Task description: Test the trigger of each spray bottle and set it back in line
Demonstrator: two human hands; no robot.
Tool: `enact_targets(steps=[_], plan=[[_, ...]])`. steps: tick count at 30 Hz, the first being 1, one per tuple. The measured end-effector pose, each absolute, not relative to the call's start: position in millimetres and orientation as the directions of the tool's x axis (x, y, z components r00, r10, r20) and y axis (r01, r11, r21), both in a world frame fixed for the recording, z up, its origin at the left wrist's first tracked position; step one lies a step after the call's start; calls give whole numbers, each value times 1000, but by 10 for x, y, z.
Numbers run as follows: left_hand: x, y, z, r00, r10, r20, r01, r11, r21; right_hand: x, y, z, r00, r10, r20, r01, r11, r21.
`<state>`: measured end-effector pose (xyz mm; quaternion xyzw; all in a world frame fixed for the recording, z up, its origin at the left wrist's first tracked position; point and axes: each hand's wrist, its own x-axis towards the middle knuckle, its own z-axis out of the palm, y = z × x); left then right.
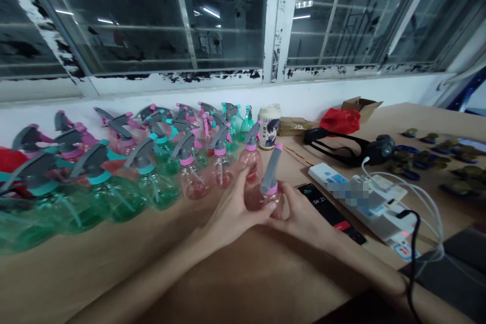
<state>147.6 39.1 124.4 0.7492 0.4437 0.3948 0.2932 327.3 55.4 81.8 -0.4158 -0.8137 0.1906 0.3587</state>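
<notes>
While both hands' grip pinches pink spray bottle, brown tabletop runs under peeling window frames.

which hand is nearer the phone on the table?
Right. The right hand grips the pink spray bottle right beside the phone; the left hand holds the bottle's far side, farther off.

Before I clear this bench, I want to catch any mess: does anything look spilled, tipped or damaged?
No spill shows. The pink and green plastic spray bottles stand upright in rows. Both hands, left hand and right hand, hold one pink plastic spray bottle upright. The only damage is flaking paint on the white window frame.
</notes>
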Motion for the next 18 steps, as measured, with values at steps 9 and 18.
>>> enact_targets(steps=[9, 18], plan=[[951, 70, 932, 216, 965, 149, 567, -248, 785, 3673, 1306, 784, -225, 865, 448, 624, 481, -616], [550, -103, 889, 113, 989, 97, 617, -147, 773, 3693, 1798, 601, -210, 859, 467, 644, 481, -595]])
